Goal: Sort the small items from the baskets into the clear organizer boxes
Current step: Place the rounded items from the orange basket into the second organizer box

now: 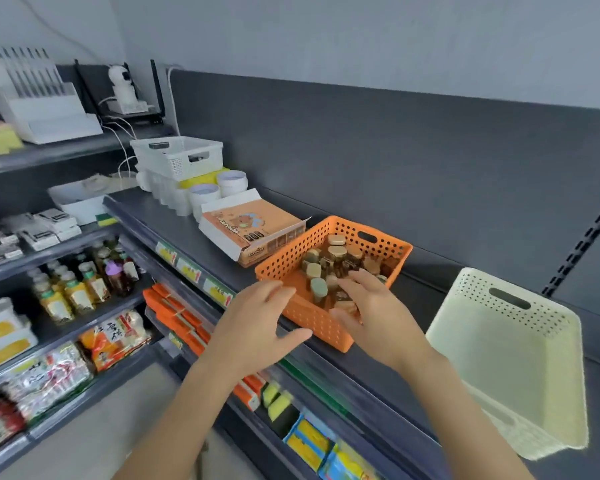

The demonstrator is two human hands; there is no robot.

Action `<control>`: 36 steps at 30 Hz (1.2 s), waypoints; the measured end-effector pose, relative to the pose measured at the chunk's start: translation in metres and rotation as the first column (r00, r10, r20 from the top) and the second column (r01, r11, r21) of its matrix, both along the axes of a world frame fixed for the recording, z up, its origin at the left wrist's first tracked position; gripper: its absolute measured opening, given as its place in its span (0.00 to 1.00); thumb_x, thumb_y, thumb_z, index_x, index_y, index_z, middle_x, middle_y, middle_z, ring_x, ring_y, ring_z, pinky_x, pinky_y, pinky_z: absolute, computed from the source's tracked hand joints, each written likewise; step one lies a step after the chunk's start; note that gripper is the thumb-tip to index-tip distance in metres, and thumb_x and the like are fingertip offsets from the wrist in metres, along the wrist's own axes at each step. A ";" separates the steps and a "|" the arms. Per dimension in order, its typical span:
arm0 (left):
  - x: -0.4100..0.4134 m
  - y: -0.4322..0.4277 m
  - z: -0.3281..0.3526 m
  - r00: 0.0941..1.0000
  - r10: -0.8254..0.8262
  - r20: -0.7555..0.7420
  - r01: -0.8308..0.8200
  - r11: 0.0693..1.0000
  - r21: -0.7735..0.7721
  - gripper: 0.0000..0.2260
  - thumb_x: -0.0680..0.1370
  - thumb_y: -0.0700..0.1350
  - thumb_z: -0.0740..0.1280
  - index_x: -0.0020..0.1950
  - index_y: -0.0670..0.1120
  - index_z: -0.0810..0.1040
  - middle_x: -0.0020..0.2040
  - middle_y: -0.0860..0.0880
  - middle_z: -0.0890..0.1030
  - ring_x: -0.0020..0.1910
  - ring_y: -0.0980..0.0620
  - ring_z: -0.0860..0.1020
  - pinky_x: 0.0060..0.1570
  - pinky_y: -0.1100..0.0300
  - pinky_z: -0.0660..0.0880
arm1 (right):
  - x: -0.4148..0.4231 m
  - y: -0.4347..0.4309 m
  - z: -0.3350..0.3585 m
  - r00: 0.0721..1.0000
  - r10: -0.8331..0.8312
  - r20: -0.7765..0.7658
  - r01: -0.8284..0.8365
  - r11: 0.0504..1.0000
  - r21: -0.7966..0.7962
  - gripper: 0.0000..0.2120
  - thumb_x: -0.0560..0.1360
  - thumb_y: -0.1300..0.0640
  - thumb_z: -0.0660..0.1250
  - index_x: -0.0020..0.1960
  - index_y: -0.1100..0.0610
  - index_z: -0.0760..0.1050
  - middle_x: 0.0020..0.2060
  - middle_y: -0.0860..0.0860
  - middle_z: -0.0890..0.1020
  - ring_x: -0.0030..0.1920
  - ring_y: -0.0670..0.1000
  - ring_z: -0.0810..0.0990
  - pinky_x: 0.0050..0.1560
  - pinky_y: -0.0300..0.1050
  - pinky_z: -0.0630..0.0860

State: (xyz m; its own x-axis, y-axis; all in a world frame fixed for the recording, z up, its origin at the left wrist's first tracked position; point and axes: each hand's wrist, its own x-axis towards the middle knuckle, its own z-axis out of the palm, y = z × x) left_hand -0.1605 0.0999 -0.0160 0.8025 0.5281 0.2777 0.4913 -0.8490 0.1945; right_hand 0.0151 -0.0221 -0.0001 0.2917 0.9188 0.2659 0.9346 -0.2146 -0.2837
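I see my left hand (253, 323) spread wide and holding nothing, just beside the near-left corner of the orange perforated plastic basket (291, 261). My right hand (371, 313) hovers over its near edge, fingers loose, empty too. The small lidded brown jars (336, 252) lie inside that basket, just beyond my right fingertips.

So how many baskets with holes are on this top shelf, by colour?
Orange basket: 1
White basket: 1
Pale yellow basket: 1
Total: 3
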 end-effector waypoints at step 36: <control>0.165 0.153 -0.013 0.809 -0.546 -0.217 0.535 0.837 -0.110 0.14 0.78 0.43 0.65 0.64 0.51 0.74 0.60 0.53 0.75 0.55 0.53 0.75 0.51 0.59 0.76 | 0.052 0.095 -0.027 0.904 -0.417 -0.092 0.397 0.901 -0.176 0.28 0.75 0.52 0.67 0.73 0.50 0.63 0.74 0.48 0.61 0.70 0.50 0.66 0.65 0.46 0.71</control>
State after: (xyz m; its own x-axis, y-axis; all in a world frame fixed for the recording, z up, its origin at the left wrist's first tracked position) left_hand 0.0041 0.2531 -0.0290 0.9993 -0.0035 0.0369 -0.0099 -0.9845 0.1750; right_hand 0.0672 0.0730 -0.0275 0.6704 0.7385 0.0720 0.7155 -0.6178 -0.3263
